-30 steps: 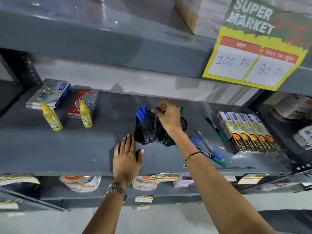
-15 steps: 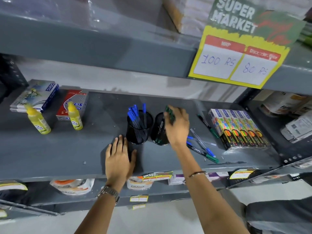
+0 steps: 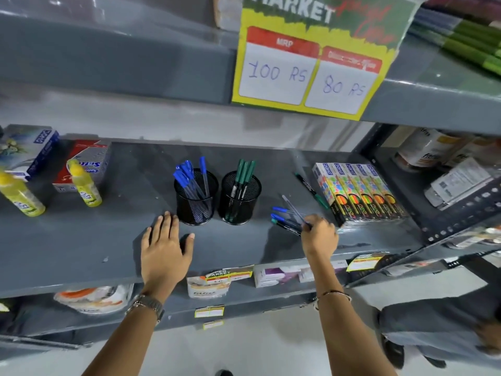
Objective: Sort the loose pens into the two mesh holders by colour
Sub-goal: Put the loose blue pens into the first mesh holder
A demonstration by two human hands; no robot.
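Two black mesh holders stand side by side on the grey shelf (image 3: 81, 245). The left holder (image 3: 195, 199) has several blue pens, the right holder (image 3: 240, 198) has several green pens. A small cluster of loose pens (image 3: 286, 217), blue and green capped, lies to the right of the holders. My right hand (image 3: 320, 236) rests on the near ends of these pens, fingers curled around them. One more green pen (image 3: 311, 189) lies apart, beside the colourful boxes. My left hand (image 3: 165, 252) lies flat on the shelf in front of the left holder, fingers spread.
A row of colourful boxes (image 3: 357, 194) stands at the right. Two yellow glue bottles (image 3: 85, 184) and flat packets (image 3: 81, 164) sit at the left. A price sign (image 3: 309, 74) hangs from the upper shelf. Another person's legs (image 3: 433, 332) are at the lower right.
My right hand left the green holder, where green pens now stand, and moved right and down onto the loose pens. My left hand stayed flat on the shelf.
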